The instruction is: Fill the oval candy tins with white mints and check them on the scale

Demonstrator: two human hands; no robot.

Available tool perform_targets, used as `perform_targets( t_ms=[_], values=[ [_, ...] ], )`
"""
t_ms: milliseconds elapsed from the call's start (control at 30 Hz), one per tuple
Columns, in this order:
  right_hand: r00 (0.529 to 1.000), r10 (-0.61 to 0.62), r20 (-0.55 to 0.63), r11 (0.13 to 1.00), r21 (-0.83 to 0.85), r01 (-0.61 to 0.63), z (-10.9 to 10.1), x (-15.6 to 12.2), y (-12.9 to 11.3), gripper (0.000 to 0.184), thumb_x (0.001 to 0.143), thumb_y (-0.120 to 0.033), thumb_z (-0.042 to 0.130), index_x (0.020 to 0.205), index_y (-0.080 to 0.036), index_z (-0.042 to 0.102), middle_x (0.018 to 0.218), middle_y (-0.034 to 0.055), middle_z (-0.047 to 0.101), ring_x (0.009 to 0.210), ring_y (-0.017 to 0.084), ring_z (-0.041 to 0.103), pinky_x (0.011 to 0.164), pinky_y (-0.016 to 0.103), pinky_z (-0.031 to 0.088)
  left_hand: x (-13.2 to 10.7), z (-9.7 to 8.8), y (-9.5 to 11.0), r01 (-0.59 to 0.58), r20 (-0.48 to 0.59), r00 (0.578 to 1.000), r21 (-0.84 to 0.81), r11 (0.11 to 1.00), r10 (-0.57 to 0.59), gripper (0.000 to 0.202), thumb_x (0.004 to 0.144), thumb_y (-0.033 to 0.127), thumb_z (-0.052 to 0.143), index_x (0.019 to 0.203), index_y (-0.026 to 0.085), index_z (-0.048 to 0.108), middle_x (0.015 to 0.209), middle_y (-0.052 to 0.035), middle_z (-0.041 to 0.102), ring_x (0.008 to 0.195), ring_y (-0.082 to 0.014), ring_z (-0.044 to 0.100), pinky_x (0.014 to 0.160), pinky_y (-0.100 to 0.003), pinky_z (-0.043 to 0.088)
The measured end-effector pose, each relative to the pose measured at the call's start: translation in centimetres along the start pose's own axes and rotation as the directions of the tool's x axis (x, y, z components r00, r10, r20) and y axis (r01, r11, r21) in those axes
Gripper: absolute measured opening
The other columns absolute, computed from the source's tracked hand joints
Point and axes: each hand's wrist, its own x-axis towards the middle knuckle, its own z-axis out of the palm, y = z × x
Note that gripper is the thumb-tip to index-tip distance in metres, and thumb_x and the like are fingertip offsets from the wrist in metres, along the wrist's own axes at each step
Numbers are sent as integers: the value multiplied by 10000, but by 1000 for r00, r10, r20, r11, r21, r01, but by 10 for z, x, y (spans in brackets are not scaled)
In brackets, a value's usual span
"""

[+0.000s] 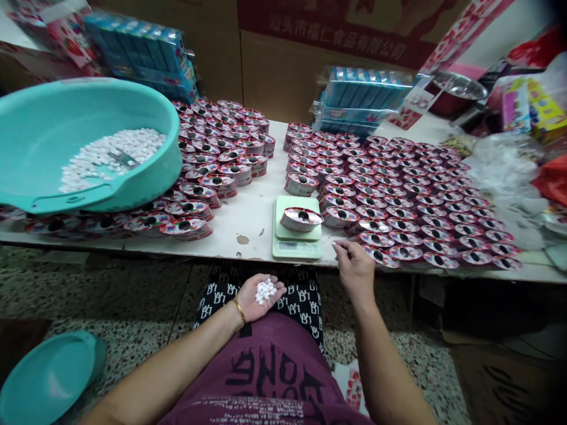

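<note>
I'm watching the left hand (253,298) lying open, cupping white mints (266,291) below the tabletop's (239,218) front edge, where any tilt risks spilling them; the right hand (355,273) is pinching beside the tins (378,255), possibly empty.

left hand (259,300) — palm up, cupped | right hand (355,273) — fingertips pinched together, raised

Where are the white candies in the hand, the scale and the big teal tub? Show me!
White candies (266,291): head view, middle of the pile.
Kitchen scale (296,248): head view, front by the display.
Teal tub (150,177): head view, outer wall.
</note>
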Motion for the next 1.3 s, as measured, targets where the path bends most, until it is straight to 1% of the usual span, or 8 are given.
perform_targets(
  t_ms=[100, 200, 333, 467, 833, 967, 1033, 1300],
  values=[
    [996, 14, 91, 998, 57, -20, -16, 12, -21, 194, 793, -304, 464, 850, -171, 593, 761, 24, 586, 637, 118, 523, 606, 246, 420, 2, -3, 3, 16, 26, 1000, -8, 1000, -16, 142, 706, 169, 496, 683, 76, 601, 678, -109, 645, 755, -193, 619, 653, -257, 496],
    [982, -112, 155, 994, 33, 108, -20, 34, -46, 164, 791, -281, 467, 820, -184, 596, 758, 20, 584, 658, 118, 524, 618, 242, 414, 3, -2, 7, 26, 42, 999, -15, 1000, -25, 141, 706, 165, 494, 675, 77, 600, 672, -106, 644, 746, -187, 620, 665, -259, 494],
    [919, -293, 265, 936, -117, 332, -10, 63, -72, 176, 805, -235, 437, 828, -176, 601, 790, 47, 578, 736, 136, 527, 669, 252, 399, 3, -1, 10, 27, 49, 998, -22, 999, -26, 141, 710, 165, 493, 672, 79, 598, 682, -108, 647, 751, -189, 621, 667, -259, 493],
    [869, -338, 362, 862, -251, 440, 4, 79, -81, 215, 812, -225, 416, 856, -160, 616, 801, 66, 572, 708, 136, 521, 630, 240, 379, 3, -5, 13, 6, 83, 997, -42, 999, -3, 143, 708, 172, 497, 688, 73, 599, 701, -117, 650, 761, -193, 619, 677, -258, 490],
    [911, -331, 246, 919, -134, 370, 11, 84, -69, 262, 809, -202, 408, 989, -205, 599, 841, 38, 628, 753, 134, 567, 679, 258, 426, -4, 5, 13, 8, 41, 999, -38, 999, -6, 149, 715, 157, 474, 666, 75, 588, 661, -120, 644, 718, -186, 623, 662, -265, 491],
    [962, -239, 134, 971, 53, 234, -1, 66, -77, 245, 817, -236, 409, 975, -210, 594, 805, 28, 618, 684, 121, 563, 644, 266, 449, -4, 6, 11, 9, 45, 999, -38, 999, -7, 142, 714, 154, 477, 678, 73, 588, 670, -116, 645, 728, -189, 621, 672, -271, 487],
    [947, -231, 223, 962, 200, 188, -2, 44, -82, 228, 814, -233, 416, 953, -214, 596, 783, 20, 613, 656, 113, 558, 619, 259, 458, -4, 8, 11, -1, 60, 998, -43, 999, 4, 143, 717, 152, 478, 717, 68, 593, 695, -117, 649, 753, -194, 618, 685, -274, 483],
    [720, -266, 640, 933, 359, 26, 26, -56, -74, 211, 817, -197, 433, 937, -225, 604, 862, 23, 619, 816, 119, 561, 743, 248, 437, 4, 12, 9, -26, 105, 994, -39, 999, 30, 149, 728, 167, 478, 742, 71, 591, 699, -108, 648, 663, -162, 613, 652, -266, 471]
  ],
)
